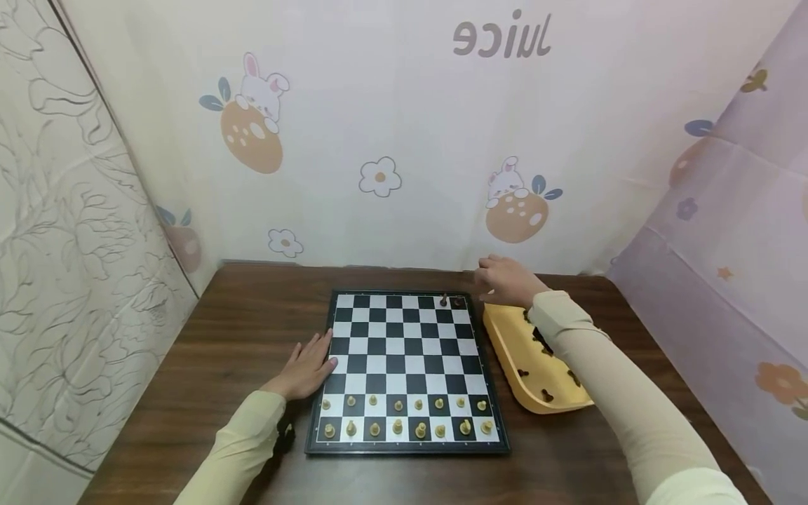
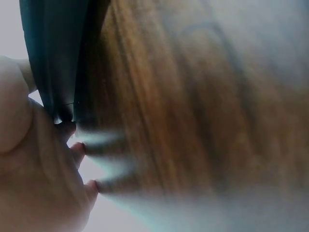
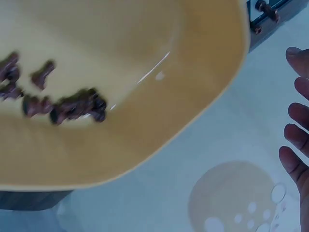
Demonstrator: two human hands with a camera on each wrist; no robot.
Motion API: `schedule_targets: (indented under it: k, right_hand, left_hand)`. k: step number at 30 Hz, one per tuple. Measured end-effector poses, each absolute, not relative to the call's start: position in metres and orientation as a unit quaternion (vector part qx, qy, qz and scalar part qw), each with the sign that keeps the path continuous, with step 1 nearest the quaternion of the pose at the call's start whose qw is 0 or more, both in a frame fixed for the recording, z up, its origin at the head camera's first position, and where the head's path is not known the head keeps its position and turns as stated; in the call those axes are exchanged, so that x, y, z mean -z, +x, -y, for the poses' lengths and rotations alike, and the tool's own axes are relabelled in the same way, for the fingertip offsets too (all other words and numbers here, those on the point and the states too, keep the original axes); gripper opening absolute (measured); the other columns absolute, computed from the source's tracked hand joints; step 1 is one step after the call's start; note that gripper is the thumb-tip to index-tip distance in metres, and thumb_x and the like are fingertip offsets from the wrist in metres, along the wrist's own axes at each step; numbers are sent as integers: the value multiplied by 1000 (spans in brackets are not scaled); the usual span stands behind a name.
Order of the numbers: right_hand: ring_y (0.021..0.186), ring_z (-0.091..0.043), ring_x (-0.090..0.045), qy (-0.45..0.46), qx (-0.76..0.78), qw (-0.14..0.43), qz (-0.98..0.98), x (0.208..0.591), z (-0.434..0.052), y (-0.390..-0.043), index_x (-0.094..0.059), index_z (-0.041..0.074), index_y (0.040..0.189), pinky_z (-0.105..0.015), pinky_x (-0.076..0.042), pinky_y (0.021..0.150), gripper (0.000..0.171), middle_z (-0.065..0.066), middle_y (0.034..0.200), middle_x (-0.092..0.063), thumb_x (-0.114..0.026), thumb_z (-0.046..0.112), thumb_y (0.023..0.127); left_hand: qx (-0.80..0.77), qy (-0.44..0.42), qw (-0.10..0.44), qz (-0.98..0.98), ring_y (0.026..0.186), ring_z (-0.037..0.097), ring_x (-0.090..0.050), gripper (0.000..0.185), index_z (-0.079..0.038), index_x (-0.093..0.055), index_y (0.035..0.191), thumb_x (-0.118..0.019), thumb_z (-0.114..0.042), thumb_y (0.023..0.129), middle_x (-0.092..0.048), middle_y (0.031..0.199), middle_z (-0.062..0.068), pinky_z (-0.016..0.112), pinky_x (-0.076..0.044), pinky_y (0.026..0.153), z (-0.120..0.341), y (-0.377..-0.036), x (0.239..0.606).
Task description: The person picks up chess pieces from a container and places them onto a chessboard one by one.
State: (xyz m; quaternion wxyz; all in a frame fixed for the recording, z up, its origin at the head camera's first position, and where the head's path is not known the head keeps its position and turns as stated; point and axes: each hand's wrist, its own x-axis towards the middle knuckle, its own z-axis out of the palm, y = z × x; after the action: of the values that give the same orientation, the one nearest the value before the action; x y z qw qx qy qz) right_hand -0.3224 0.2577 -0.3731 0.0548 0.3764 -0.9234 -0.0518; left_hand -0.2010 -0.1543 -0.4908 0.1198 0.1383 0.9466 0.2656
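Fingers of the left hand lie flat, steadying the chessboard at nine o'clock; right hand hovers loose and empty at two o'clock, above the yellow tray.

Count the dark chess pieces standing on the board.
2. Both dark pieces stand side by side on the far row of the board, near its right corner. More lie in the yellow tray.

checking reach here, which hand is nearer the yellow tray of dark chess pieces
Right. The right hand hovers just past the yellow tray's far end; the left hand rests at the chessboard's opposite edge.
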Motion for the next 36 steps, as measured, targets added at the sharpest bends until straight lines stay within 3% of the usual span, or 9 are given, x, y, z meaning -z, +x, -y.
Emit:
schedule_targets:
  k: [8,17,26,36]
  right_hand:
    - [73,-21,-47,378,49,78,921,373,-290,-308,-67,5,86,-39,-44,65,24,-1,79,-50,-80,20,74]
    - [82,-24,-54,352,54,61,932,379,-317,-291,-68,5,89,-43,-49,73,29,-5,88,-56,-82,24,74]
    - [72,-20,-49,358,50,62,930,384,-335,-281,-65,10,82,-37,-44,61,19,0,79,-51,-80,16,73]
    - [72,-20,-49,360,60,42,930,396,-350,-275,-64,11,81,-35,-43,59,22,-1,79,-52,-83,13,70]
  left_hand:
    - [-269,142,116,-946,143,38,-9,62,1,-11,152,-36,-31,103,-18,155,22,58,0,111,157,-200,492]
    - [-270,146,113,-945,143,39,-10,63,1,-11,152,-35,-32,103,-18,155,22,58,-1,111,158,-200,493]
    - [-269,146,113,-945,143,39,-9,63,1,-10,152,-35,-31,104,-17,155,22,58,0,111,158,-200,492]
    - [-269,151,111,-945,142,40,-10,63,1,-12,151,-35,-33,103,-18,154,23,59,-1,111,155,-201,493]
